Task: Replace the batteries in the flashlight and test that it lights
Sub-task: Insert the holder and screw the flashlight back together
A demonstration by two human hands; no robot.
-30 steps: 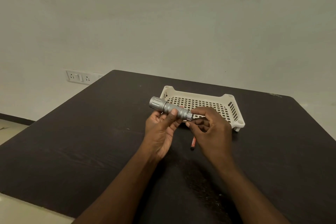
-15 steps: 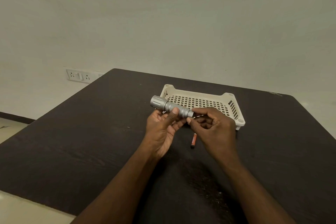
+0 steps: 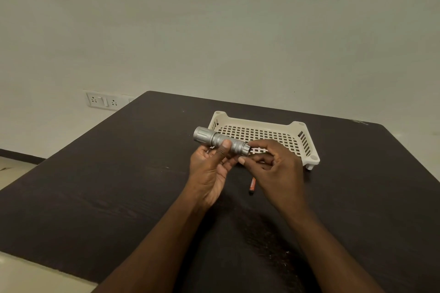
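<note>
My left hand (image 3: 209, 169) grips the silver flashlight (image 3: 220, 141) mid-barrel, thumb over the top, held above the dark table (image 3: 95, 185) with its head pointing far-left. My right hand (image 3: 276, 169) has fingers curled at the tail end; can't tell if it holds anything. One orange battery (image 3: 252, 184) lies on the table below my right hand, near side of the cream tray (image 3: 307, 143).
</note>
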